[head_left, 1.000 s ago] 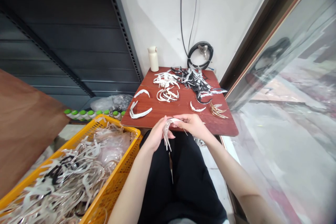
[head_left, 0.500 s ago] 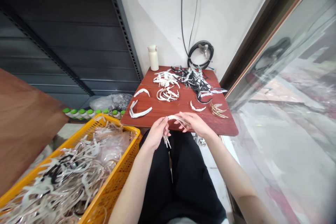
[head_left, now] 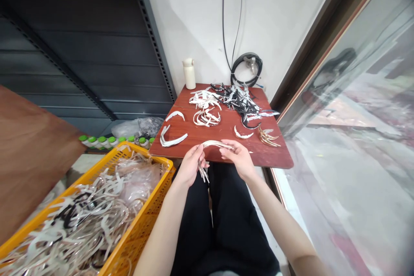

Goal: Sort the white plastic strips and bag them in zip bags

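Black trousers (head_left: 226, 224) fill the nearest part of the view, with both bare forearms reaching forward over the lap. To the left stands an orange plastic crate (head_left: 145, 215), heaped with loose strips (head_left: 80, 224) in white, cream and a few in black.

Just short of the table's front edge, the left hand (head_left: 190, 167) is closed around one end of a bundle of curved strips (head_left: 213, 143), palm turned inward, with the strip tips sticking down out of the fist. The bundle arcs up and across to the right hand (head_left: 238, 159), whose thumb and fingertips pinch its other end, wrist bent slightly down. The hands are apart, joined only by the pale arc, which hangs over the table edge above the lap.

On the reddish-brown table (head_left: 220, 134), a pair of white strips (head_left: 171, 139) lies at the near left and a single white strip (head_left: 175, 114) sits just behind it. A short white piece (head_left: 242, 133) and a fan of tan curved pieces (head_left: 268, 136) lie to the right. Mid-table is a cluster of cream strips (head_left: 206, 117); behind it are a white pile (head_left: 203, 97) and a tangled black-and-white pile (head_left: 241, 99).

Off the table's left side, a row of green-capped bottles (head_left: 110, 139) stands beside a clear plastic bag (head_left: 139, 126); any print on them is too small to read.

At the far left corner of the table a cream bottle (head_left: 189, 73) stands upright, and a coil of black cable (head_left: 247, 69) hangs against the white wall.
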Tool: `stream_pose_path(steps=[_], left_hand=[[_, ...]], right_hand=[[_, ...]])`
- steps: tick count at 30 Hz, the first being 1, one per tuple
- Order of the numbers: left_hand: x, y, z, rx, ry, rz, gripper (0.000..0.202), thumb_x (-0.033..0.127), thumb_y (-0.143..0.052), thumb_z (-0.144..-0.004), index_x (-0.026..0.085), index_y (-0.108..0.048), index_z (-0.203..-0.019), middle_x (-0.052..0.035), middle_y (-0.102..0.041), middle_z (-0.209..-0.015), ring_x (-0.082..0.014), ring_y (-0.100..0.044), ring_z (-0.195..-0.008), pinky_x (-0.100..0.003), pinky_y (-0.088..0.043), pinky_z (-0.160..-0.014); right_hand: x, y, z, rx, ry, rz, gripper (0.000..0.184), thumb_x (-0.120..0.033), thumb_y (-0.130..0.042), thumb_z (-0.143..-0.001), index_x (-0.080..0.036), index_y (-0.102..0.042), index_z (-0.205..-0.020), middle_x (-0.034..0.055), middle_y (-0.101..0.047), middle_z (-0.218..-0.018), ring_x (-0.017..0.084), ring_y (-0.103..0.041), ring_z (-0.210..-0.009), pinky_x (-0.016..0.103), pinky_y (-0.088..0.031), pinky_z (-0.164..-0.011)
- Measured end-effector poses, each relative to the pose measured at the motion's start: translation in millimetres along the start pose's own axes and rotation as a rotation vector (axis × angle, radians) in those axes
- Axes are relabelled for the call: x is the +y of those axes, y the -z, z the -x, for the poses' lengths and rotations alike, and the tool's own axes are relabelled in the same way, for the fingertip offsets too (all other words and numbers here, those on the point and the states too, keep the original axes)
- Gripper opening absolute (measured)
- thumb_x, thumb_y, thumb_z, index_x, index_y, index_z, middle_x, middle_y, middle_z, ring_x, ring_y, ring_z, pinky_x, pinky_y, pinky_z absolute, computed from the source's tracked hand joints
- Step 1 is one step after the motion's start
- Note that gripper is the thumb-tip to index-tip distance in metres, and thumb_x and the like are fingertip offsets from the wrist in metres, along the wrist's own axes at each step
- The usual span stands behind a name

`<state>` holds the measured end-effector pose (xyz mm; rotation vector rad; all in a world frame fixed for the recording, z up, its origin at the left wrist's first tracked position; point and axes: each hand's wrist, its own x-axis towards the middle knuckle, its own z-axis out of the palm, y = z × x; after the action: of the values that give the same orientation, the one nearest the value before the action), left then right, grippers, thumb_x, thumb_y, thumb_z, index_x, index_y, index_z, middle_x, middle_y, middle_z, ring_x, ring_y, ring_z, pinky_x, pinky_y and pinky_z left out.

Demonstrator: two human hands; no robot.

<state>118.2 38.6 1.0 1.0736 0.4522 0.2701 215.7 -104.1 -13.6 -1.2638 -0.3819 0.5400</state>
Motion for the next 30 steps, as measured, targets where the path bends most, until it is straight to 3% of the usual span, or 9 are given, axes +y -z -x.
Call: stream_pose_path(steps=[6,13,22,30], left_hand=[[4,-0.8,5,-0.012,-0.023,-0.029,0.038,0.051,-0.069,-0.078,0.018,-0.050,-0.077,0.0107,-0.036,-0.055,-0.0024,-0.029,-0.039,-0.016,-0.039,-0.043],[-2,-2.9,6,-0.001,-0.012,-0.042,0.040,0.054,-0.069,-0.076,0.017,-0.056,-0.086,0.0108,-0.036,-0.054,-0.0032,-0.032,-0.039,-0.017,-0.042,-0.044],[-3,-3.7,6,0.056,-0.096,0.055,0.038,0.050,-0.072,-0.075,0.019,-0.052,-0.082,0.0102,-0.039,-0.057,-0.0035,-0.036,-0.043,-0.018,-0.049,-0.050],[2,-6.7,10,0.026,-0.117,0.059,0.034,0.048,-0.070,-0.078,0.019,-0.052,-0.082,0.0095,-0.042,-0.060,-0.0035,-0.038,-0.045,-0.019,-0.049,-0.053]], right_hand=[[5,0,-2,0.084,0.138,0.021,0.033,-0.035,-0.082,-0.068,-0.020,-0.069,-0.093,0.0028,-0.072,-0.090,0.017,-0.066,-0.079,0.032,-0.057,-0.073],[6,-2,-3,0.153,0.187,0.067,0.033,-0.038,-0.081,-0.069,-0.020,-0.068,-0.094,0.0032,-0.072,-0.085,0.017,-0.067,-0.076,0.034,-0.057,-0.077],[-2,-3,6,-0.001,0.036,-0.133,0.041,-0.030,-0.083,-0.066,-0.022,-0.069,-0.104,0.0038,-0.074,-0.101,0.020,-0.068,-0.095,0.037,-0.054,-0.091],[-7,5,6,-0.029,-0.026,-0.174,0.031,-0.033,-0.080,-0.073,-0.021,-0.073,-0.100,0.0038,-0.074,-0.096,0.019,-0.070,-0.091,0.037,-0.053,-0.094]])
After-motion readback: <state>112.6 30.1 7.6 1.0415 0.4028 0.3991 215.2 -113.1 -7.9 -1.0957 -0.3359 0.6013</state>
